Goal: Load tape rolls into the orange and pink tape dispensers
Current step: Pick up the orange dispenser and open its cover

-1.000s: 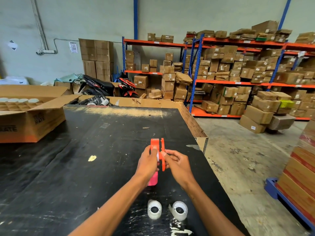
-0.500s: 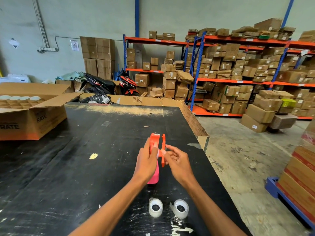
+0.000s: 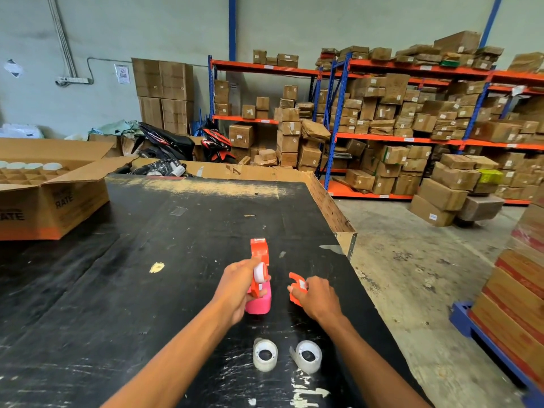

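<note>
**Orange dispenser opened, both tape rolls still waiting**

Orange plastic fills both hands above a black table (image 3: 117, 290). The left hand (image 3: 238, 290) is closed around the body of the orange tape dispenser (image 3: 259, 260), held upright with its head pointing away; a white hub shows in its open side. The right hand (image 3: 316, 298), a little to the right and apart from it, pinches a detached orange side piece (image 3: 295, 288) between thumb and fingertips. A pink tape dispenser (image 3: 259, 303) rests on the table just beneath the left hand, apparently untouched. Nearer the viewer, two clear tape rolls (image 3: 265, 354) stand side by side on the table, neither one loaded.

Judging from this, the task is at an early stage: one dispenser is opened, no roll is fitted, and the pink one is yet to be opened. An open cardboard box (image 3: 59, 201) sits far left.
</note>
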### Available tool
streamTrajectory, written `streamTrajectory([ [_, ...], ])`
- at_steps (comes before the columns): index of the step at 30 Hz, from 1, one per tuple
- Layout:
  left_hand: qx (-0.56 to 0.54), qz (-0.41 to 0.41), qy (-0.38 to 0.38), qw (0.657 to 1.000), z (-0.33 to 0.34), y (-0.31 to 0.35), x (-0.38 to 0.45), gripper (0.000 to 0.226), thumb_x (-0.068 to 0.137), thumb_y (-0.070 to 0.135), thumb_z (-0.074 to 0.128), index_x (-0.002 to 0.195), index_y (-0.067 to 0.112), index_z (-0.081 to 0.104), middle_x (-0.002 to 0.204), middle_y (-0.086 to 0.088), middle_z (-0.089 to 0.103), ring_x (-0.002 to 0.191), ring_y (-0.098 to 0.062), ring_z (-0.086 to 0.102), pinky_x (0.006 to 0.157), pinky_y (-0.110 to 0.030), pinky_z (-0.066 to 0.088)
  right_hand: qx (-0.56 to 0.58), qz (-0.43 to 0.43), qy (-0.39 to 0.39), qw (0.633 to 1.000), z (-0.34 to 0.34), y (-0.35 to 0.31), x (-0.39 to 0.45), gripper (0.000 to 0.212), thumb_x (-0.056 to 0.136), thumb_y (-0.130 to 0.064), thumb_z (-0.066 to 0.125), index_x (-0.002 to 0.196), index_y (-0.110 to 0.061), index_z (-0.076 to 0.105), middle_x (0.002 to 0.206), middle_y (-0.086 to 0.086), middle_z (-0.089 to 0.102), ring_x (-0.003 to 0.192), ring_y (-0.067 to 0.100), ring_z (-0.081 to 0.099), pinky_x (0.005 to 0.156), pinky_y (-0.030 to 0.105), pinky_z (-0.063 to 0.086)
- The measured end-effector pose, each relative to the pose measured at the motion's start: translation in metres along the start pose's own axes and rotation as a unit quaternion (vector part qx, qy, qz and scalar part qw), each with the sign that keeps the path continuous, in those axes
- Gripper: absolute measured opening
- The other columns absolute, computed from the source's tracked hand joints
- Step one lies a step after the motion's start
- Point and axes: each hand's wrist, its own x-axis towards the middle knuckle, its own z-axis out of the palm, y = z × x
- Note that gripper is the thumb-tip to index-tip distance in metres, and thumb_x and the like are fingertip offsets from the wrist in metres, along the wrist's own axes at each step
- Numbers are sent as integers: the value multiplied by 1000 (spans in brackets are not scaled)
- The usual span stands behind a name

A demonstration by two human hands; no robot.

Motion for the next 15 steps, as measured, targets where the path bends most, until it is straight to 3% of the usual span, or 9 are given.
streamTrajectory([
  [2, -8, -5, -14, 1000, 1, -3, -2, 25, 95, 26, 53, 95, 5, 66, 86, -18, 62, 63, -17, 61, 65, -33, 49, -21, -4, 3, 1000, -2, 2, 0, 43, 86, -53, 54, 61, -20, 45, 96, 13, 66, 92, 34, 64, 65, 31, 37],
  [4, -16, -12, -16, 1000, 2, -6, -3, 27, 94, 29, 54, 96, 5, 67, 85, -18, 61, 64, -17, 60, 69, -35, 47, -10, -33, 42, 999, -12, -1, -4, 51, 89, -54, 50, 52, -23, 34, 76, 5, 57, 77, 26, 61, 63, 30, 35],
  [7, -7, -13, -4, 1000, 7, -9, -3, 22, 93, 26, 56, 82, 9, 65, 75, -14, 58, 57, -19, 51, 58, -27, 44, 186, -107, 23, 977, -41, -10, -16, 46, 93, -37, 55, 51, -19, 51, 54, -10, 51, 58, 0, 59, 57, 16, 39],
  [10, -9, -6, -4, 1000, 20, -13, -4, 18, 91, 24, 59, 81, 12, 67, 67, -8, 60, 52, -17, 47, 49, -23, 40, 296, -146, -95, 939, -60, -15, -36, 31, 85, -37, 66, 80, -7, 72, 66, 7, 66, 63, 9, 60, 59, 21, 48],
  [12, -17, -8, -37, 999, 35, -14, -9, 14, 90, 22, 61, 89, 12, 69, 65, -5, 66, 49, -13, 54, 54, -25, 42, 297, -165, -110, 934, -65, -12, -48, 25, 81, -29, 73, 99, -11, 71, 71, 8, 65, 62, 8, 57, 61, 18, 48],
  [15, -25, -13, -86, 996, 53, -19, -15, 17, 90, 20, 61, 100, 9, 68, 71, -8, 69, 51, -15, 63, 58, -28, 48, 303, -176, -96, 932, -70, -4, -56, 30, 81, -19, 73, 107, -6, 66, 73, 12, 63, 60, 12, 59, 59, 19, 51],
])
